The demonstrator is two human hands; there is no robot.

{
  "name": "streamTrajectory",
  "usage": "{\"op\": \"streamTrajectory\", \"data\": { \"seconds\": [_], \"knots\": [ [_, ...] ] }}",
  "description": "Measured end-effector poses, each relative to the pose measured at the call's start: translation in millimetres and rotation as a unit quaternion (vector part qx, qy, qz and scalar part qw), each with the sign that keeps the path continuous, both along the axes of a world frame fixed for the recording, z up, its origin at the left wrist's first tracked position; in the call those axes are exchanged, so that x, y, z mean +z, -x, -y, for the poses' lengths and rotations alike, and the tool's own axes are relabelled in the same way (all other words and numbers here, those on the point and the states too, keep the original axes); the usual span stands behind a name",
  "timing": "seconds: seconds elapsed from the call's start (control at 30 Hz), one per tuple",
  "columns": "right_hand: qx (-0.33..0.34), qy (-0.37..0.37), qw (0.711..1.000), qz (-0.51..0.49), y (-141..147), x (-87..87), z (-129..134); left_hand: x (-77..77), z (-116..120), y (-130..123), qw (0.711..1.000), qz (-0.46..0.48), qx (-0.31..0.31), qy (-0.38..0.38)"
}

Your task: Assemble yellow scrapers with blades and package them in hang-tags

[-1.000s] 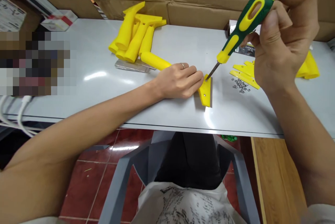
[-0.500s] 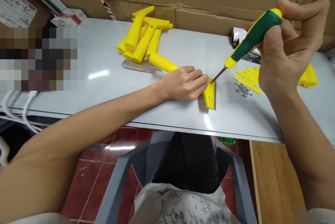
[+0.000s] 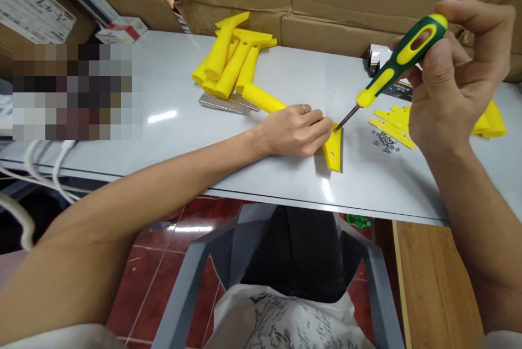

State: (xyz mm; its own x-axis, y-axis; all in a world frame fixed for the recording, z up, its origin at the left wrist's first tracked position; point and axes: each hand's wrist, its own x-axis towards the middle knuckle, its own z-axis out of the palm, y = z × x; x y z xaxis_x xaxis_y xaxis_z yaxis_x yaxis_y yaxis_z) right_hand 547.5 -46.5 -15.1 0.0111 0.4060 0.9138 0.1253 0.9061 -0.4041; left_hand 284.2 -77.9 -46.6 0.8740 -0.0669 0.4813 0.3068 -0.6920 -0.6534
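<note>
My left hand (image 3: 299, 130) is closed around a yellow scraper (image 3: 333, 159) near the table's front edge. Its handle points away to the upper left, and a thin blade edge shows along the right of its head. In my right hand (image 3: 457, 77) is a green and yellow screwdriver (image 3: 393, 69), gripped near the top of its handle. The screwdriver's tip meets the upper screw in the scraper head; a second screw shows lower down. Right of the scraper lie a pile of small screws and nuts (image 3: 385, 142) and several yellow plastic plates (image 3: 391, 127).
Several yellow scraper handles (image 3: 224, 66) are heaped at the back, with metal blades (image 3: 224, 104) in front. More yellow parts (image 3: 491, 120) lie behind my right wrist. Black packaging (image 3: 379, 61) stands against the cardboard (image 3: 326, 36). White cables (image 3: 61, 169) hang at the left.
The screwdriver has turned about its axis, so the slot in its handle now faces me. Its tip stays on the screw. The whole view has shifted slightly.
</note>
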Motion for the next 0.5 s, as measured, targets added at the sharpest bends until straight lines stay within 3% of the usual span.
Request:
{"op": "streamTrajectory", "data": {
  "seconds": [0.3, 0.5],
  "knots": [
    [0.010, 0.029, 0.999, 0.008, 4, -0.8, 4, -0.6, 0, 1, 0.996, -0.030, 0.015, 0.078],
    [0.005, 0.036, 0.999, -0.002, 5, 0.5, 9, -1.0, 0, 1, 1.000, -0.008, 0.000, 0.016]
  ]
}}
